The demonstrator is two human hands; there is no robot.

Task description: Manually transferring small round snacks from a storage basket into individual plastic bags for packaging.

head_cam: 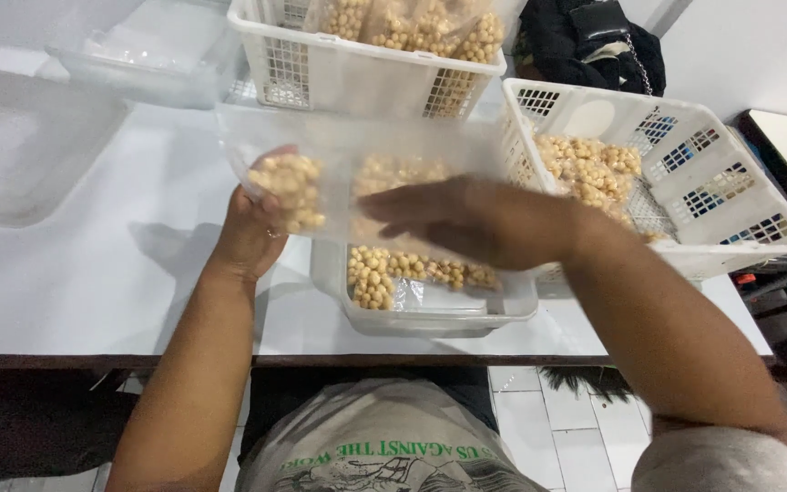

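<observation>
My left hand [252, 228] grips the left end of a clear plastic bag [339, 173] holding pale round chickpea-like beans. The bag is stretched out level above a clear plastic tub [430, 314] at the table's front edge. My right hand [466, 219] lies flat over the bag's right part, fingers pointing left and pressed on the plastic. More of the same beans lie in another bag inside the tub beneath.
A white slatted basket [357, 68] with several bean bags stands behind. A second white basket [730, 182] at right holds one bean bag. Clear empty tubs [20, 146] stand at left on the white table [93, 282]. A black bag [594, 41] is at the back.
</observation>
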